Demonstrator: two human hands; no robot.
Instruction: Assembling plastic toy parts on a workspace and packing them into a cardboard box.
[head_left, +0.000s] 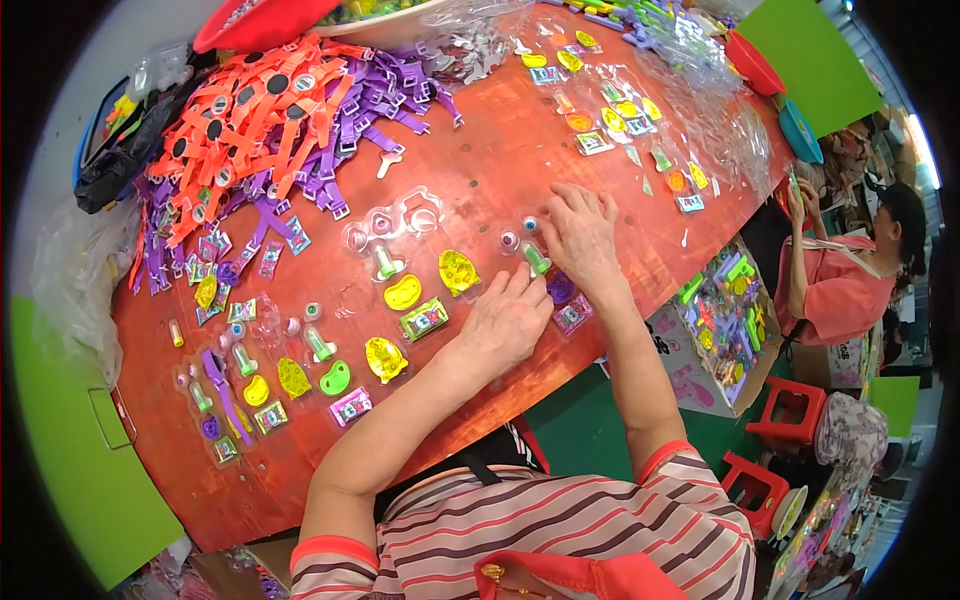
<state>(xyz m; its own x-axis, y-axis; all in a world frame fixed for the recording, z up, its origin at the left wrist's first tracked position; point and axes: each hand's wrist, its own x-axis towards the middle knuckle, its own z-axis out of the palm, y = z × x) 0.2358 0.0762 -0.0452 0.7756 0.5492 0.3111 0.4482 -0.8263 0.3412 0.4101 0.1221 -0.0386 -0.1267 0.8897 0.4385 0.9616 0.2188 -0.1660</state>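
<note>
My right hand [580,240] is over the table, fingers spread and slightly bent. Its fingertips are close beside two small ball-shaped pieces like toy eyes [510,241]. My left hand [508,315] lies low with its fingers stretched out, their tips at a small green-and-clear tube [536,260]. Whether they touch it I cannot tell. A purple piece [561,289] and a pink sachet [573,314] lie to the right of the left hand, below my right wrist. To the left hand's left are a yellow patterned piece [458,272], a yellow pacifier-shaped piece [402,292] and a green-yellow sachet [424,319].
Orange straps with round dark discs [250,110] and purple buckled straps [375,95] are heaped at the far left. Similar toy groups, including a green pacifier [335,377], lie left. Clear plastic [735,140] lies far right. Another person [850,260] works beyond a box of toys [730,320].
</note>
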